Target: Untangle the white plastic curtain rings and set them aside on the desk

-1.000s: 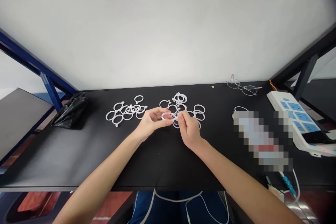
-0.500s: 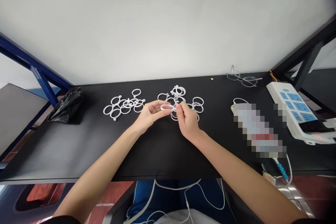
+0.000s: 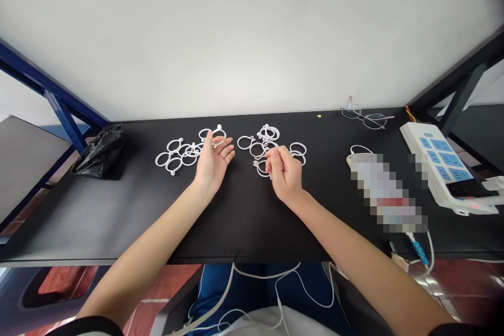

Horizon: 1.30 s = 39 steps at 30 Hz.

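The left hand (image 3: 212, 165), loosely spread, bears a white ring (image 3: 219, 128) by the seemingly finished group (image 3: 192, 148) toward the left edge of the table (image 3: 244, 220); the right hand (image 3: 285, 170), apart, is curled, contents hidden, by seemingly unfinished rings (image 3: 263, 144)

I classify the site as a personal desk area, domestic or dormitory; I cannot determine which. Indicators: black surface (image 3: 129, 205) against a plain pale wall (image 3: 252, 37); blue metal brace (image 3: 64, 119), left of the frame; power strip (image 3: 441, 153), eyeglasses (image 3: 375, 121) and cabled, pixelated phone (image 3: 388, 194), right side; red floor tiles (image 3: 167, 283) at the bottom.
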### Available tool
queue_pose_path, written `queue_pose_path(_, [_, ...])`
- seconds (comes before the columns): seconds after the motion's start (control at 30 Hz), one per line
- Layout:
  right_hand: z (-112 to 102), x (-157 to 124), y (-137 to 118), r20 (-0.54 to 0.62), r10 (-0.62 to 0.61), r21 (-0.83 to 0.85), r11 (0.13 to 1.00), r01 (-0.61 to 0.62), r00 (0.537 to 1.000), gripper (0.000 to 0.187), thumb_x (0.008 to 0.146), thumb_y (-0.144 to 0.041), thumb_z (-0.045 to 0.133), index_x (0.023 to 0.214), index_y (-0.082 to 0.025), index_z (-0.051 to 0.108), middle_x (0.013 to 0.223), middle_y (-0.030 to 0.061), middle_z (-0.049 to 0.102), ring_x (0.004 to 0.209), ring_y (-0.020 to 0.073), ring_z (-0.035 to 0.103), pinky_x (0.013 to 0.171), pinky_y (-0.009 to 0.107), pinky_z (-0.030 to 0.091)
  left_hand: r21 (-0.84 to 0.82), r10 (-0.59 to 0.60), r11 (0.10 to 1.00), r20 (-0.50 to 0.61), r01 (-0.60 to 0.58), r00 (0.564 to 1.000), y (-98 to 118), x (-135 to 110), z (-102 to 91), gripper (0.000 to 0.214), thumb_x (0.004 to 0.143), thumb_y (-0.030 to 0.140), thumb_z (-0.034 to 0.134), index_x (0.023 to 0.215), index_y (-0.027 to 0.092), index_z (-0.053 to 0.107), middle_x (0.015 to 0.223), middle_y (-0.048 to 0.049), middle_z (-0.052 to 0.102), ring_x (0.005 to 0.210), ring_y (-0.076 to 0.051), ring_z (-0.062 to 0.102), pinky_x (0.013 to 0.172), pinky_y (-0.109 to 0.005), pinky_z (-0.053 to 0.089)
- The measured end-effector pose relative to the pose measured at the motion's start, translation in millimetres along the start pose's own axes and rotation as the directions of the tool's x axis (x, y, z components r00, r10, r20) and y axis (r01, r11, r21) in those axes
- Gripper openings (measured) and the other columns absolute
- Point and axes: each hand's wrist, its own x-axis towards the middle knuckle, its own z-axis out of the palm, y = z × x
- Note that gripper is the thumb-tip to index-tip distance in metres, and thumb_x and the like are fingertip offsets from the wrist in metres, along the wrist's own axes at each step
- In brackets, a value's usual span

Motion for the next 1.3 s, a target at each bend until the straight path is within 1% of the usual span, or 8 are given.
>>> queue_pose_path(0.07, [0, 1, 0, -0.015, -0.008, 0.006, 1.0, 0.008, 1.0, 0.029, 0.1, -0.036, 0.037, 0.082, -0.021, 0.054, 0.056, -0.0031, 0.054, 0.043, 0.0091, 0.049, 0.045, 0.023, 0.039, -0.116, -0.056, 0.992, -0.114, 0.043, 0.992, 0, 0, -1.5, 0.032, 0.092, 0.046, 0.048, 0.079, 0.017, 0.054, 0.091, -0.0067, 0.067, 0.076, -0.011, 0.064, 0.078, -0.025, 0.051])
queue_pose_path(0.17, [-1, 1, 1, -0.033, -0.013, 0.023, 1.0, 0.014, 0.999, 0.027, 0.099, -0.034, 0.039, 0.082, -0.021, 0.054, 0.057, -0.003, 0.054, 0.044, 0.0095, 0.05, 0.045, 0.023, 0.039, -0.214, -0.129, 0.973, -0.183, 0.088, 0.975, -1, -2, -2.1, 0.034, 0.097, 0.038, 0.036, 0.077, 0.017, 0.052, 0.094, -0.0096, 0.066, 0.082, -0.012, 0.066, 0.079, -0.025, 0.052])
queue_pose_path(0.47, [-2, 2, 1, -0.019, -0.022, 0.014, 1.0, 0.022, 1.0, 0.026, 0.098, -0.031, 0.041, 0.081, -0.02, 0.055, 0.057, -0.0026, 0.054, 0.044, 0.0094, 0.05, 0.043, 0.022, 0.039, -0.18, -0.019, 0.983, -0.241, -0.026, 0.97, 3, -7, -4.9, 0.016, 0.09, 0.035, 0.049, 0.084, 0.02, 0.05, 0.11, -0.01, 0.066, 0.101, -0.017, 0.064, 0.082, -0.026, 0.053])
queue_pose_path(0.57, [-3, 2, 2, -0.023, -0.019, 0.007, 1.0, 0.019, 1.0, 0.025, 0.098, -0.031, 0.041, 0.082, -0.02, 0.056, 0.057, -0.0024, 0.055, 0.044, 0.0094, 0.051, 0.043, 0.022, 0.039, -0.178, -0.002, 0.983, -0.212, -0.036, 0.977, 5, -17, 0.1, 0.018, 0.09, 0.037, 0.047, 0.098, 0.021, 0.05, 0.125, -0.0106, 0.06, 0.108, -0.019, 0.063, 0.084, -0.026, 0.053])
queue_pose_path(0.7, [-2, 2, 2, -0.023, -0.02, -0.011, 1.0, 0.02, 1.0, 0.026, 0.098, -0.029, 0.041, 0.081, -0.018, 0.056, 0.057, -0.0022, 0.055, 0.043, 0.0087, 0.05, 0.043, 0.021, 0.039, -0.271, -0.022, 0.962, -0.224, -0.04, 0.974, 7, -32, 9.8, 0.043, 0.09, 0.037, 0.048, 0.129, 0.019, 0.044, 0.134, -0.0149, 0.055, 0.112, -0.022, 0.062, 0.085, -0.027, 0.053])
queue_pose_path(0.83, [-2, 2, 2, -0.027, -0.035, -0.026, 0.999, 0.035, 0.999, 0.026, 0.098, -0.028, 0.042, 0.079, -0.018, 0.056, 0.056, -0.0022, 0.055, 0.043, 0.0085, 0.05, 0.044, 0.021, 0.039, -0.312, -0.052, 0.95, -0.227, -0.022, 0.973, 6, -37, 13.9, 0.056, 0.091, 0.037, 0.049, 0.14, 0.015, 0.035, 0.139, -0.0168, 0.051, 0.112, -0.024, 0.063, 0.084, -0.028, 0.055])
queue_pose_path(1.1, [-3, 1, 3, -0.037, -0.049, -0.031, 0.998, 0.048, 0.998, 0.023, 0.097, -0.026, 0.044, 0.079, -0.018, 0.057, 0.056, -0.0026, 0.055, 0.044, 0.0087, 0.05, 0.044, 0.021, 0.039, -0.282, -0.093, 0.959, -0.224, 0.026, 0.97, -1, -38, 14.0, 0.054, 0.091, 0.04, 0.047, 0.136, 0.012, 0.04, 0.136, -0.0168, 0.055, 0.114, -0.024, 0.062, 0.078, -0.027, 0.055])
queue_pose_path(1.3, [-1, 1, 8, -0.176, -0.038, 0.046, 0.998, 0.047, 0.984, 0.012, 0.096, -0.022, 0.045, 0.1, -0.02, 0.056, 0.077, 0.002, 0.064, 0.057, 0.0111, 0.059, 0.053, 0.024, 0.05, -0.201, -0.095, 0.978, -0.22, 0.05, 0.971, -7, -37, 11.0, 0.04, 0.089, 0.041, 0.047, 0.12, 0.017, 0.051, 0.135, -0.0148, 0.056, 0.116, -0.023, 0.06, 0.082, -0.028, 0.052])
